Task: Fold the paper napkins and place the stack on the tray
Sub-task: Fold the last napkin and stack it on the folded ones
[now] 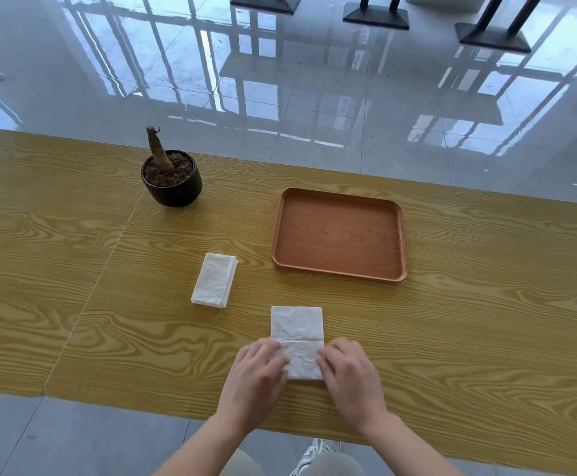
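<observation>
White paper napkin (297,340) is lying lengthwise away from the person, its near half pinched between left hand (258,367) and right hand (347,367); tray (338,197) is sitting beyond, rightward.

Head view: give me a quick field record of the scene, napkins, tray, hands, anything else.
napkin in work: white napkin, flat on table, crease across its middle
left hand: on napkin's near left edge
right hand: on napkin's near right edge
stack: folded, on table left of tray, untouched
tray: brown, nothing in it
pot: black, bare stump, far left
step left: stack not yet on tray
</observation>
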Available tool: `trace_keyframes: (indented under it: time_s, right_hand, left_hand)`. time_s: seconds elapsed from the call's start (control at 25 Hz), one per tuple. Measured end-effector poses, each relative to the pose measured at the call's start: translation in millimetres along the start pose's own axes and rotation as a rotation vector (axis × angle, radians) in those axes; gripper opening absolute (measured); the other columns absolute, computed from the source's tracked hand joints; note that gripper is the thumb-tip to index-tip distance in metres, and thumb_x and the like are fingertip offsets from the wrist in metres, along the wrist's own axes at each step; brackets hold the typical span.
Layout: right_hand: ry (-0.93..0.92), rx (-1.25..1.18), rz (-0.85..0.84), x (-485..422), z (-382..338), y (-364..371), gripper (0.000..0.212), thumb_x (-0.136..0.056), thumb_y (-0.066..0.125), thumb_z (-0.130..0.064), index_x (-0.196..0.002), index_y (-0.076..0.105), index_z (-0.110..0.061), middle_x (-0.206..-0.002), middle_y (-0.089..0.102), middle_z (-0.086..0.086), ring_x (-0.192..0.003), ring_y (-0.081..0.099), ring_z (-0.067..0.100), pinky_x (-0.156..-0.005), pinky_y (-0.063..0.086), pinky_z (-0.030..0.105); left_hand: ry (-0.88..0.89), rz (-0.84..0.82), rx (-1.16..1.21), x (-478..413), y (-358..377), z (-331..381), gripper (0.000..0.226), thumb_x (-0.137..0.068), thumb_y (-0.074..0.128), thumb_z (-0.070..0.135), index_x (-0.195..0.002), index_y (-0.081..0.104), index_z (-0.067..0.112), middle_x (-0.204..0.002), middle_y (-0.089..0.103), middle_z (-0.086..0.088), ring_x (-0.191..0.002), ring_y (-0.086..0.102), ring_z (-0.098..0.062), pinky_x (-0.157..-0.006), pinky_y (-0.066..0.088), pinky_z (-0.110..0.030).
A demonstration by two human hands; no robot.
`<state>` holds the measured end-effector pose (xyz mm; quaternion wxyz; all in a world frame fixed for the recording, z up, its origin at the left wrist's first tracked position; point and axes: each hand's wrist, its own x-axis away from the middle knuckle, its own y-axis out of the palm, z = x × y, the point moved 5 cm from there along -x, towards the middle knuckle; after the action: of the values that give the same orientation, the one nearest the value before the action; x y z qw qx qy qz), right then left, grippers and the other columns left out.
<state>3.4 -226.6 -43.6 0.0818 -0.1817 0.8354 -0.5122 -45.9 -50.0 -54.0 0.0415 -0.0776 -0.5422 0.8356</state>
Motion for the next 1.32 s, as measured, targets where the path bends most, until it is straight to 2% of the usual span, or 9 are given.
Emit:
trace_keyframes:
  time_s: [0.12,0.28,0.6,0.84,0.92,1.0,1.08,1.2,1.32]
  right_hand:
    - [0.119,-0.032,0.02,-41,8,-10,0.022,-0.095,0.063,-0.028,-0.115,0.067,-0.019,-0.104,0.064,-0.004,-0.097,0.057,0.019,-0.075,0.053,0.034]
    - [0.166,0.035,-0.091,-74,12,-7,0.031,-0.096,0.06,-0.033,-0.125,0.059,-0.021,-0.115,0.056,-0.003,-0.108,0.052,0.019,-0.079,0.053,0.036]
    - [0.203,-0.014,-0.13,-89,12,0,0.009,-0.092,0.063,-0.031,-0.092,0.065,-0.022,-0.097,0.051,-0.008,-0.096,0.052,0.012,-0.068,0.046,0.029]
    - [0.212,-0.257,-0.072,-83,9,-11,0.003,-0.088,0.068,-0.021,-0.088,0.065,-0.022,-0.087,0.064,-0.008,-0.075,0.059,0.015,-0.07,0.053,0.039]
    - [0.213,-0.313,-0.068,-78,9,-15,0.01,-0.086,0.069,-0.018,-0.091,0.063,-0.024,-0.082,0.067,-0.009,-0.07,0.06,0.014,-0.069,0.053,0.041]
    - [0.224,-0.341,-0.059,-74,7,-19,0.024,-0.084,0.071,-0.015,-0.103,0.062,-0.026,-0.082,0.066,-0.01,-0.072,0.061,0.013,-0.07,0.054,0.039]
    - [0.22,-0.338,-0.07,-73,5,-22,0.044,-0.082,0.071,-0.013,-0.122,0.06,-0.027,-0.085,0.065,-0.01,-0.075,0.062,0.011,-0.073,0.054,0.036]
    - [0.188,-0.33,-0.073,-67,4,-23,0.034,-0.082,0.07,-0.012,-0.115,0.069,-0.024,-0.089,0.068,-0.013,-0.08,0.063,0.008,-0.076,0.054,0.029]
    - [0.087,-0.235,-0.083,-53,0,-22,0.02,-0.084,0.07,-0.009,-0.098,0.073,-0.023,-0.09,0.068,-0.014,-0.084,0.057,0.007,-0.074,0.049,0.024]
  left_hand:
    - [-0.205,0.006,0.082,-23,-9,-15,0.028,-0.078,0.078,0.021,-0.104,0.068,0.019,-0.104,0.061,0.002,-0.095,0.06,-0.02,-0.079,0.052,-0.036]
    - [-0.224,-0.112,-0.051,-40,-9,-24,0.042,-0.079,0.077,0.042,-0.114,0.063,0.024,-0.106,0.056,0.003,-0.094,0.054,-0.018,-0.079,0.048,-0.033]
    - [-0.355,-0.129,-0.012,-42,-6,-32,0.068,-0.076,0.075,0.052,-0.135,0.05,0.029,-0.116,0.052,0.008,-0.106,0.048,-0.015,-0.089,0.043,-0.031]
    - [-0.591,-0.093,0.328,-66,-10,-41,0.083,-0.08,0.075,0.041,-0.149,0.033,0.021,-0.119,0.056,0.005,-0.114,0.05,-0.018,-0.099,0.044,-0.037]
    - [-0.622,-0.096,0.421,-74,-13,-45,0.068,-0.08,0.078,0.032,-0.14,0.049,0.025,-0.104,0.063,0.006,-0.105,0.056,-0.017,-0.094,0.049,-0.038]
    - [-0.582,-0.079,0.427,-77,-18,-45,0.035,-0.081,0.076,0.026,-0.115,0.069,0.03,-0.09,0.067,0.01,-0.096,0.06,-0.016,-0.084,0.053,-0.036]
    - [-0.487,-0.03,0.374,-73,-23,-41,0.012,-0.083,0.073,0.02,-0.091,0.073,0.029,-0.082,0.066,0.015,-0.087,0.058,-0.013,-0.075,0.05,-0.031]
    - [-0.337,0.03,0.314,-56,-30,-28,0.013,-0.079,0.076,0.014,-0.081,0.07,0.026,-0.082,0.066,0.015,-0.083,0.055,-0.011,-0.072,0.046,-0.028]
    - [-0.183,0.039,0.254,-36,-29,-16,0.018,-0.073,0.079,0.008,-0.078,0.069,0.022,-0.084,0.067,0.012,-0.084,0.059,-0.014,-0.069,0.049,-0.035]
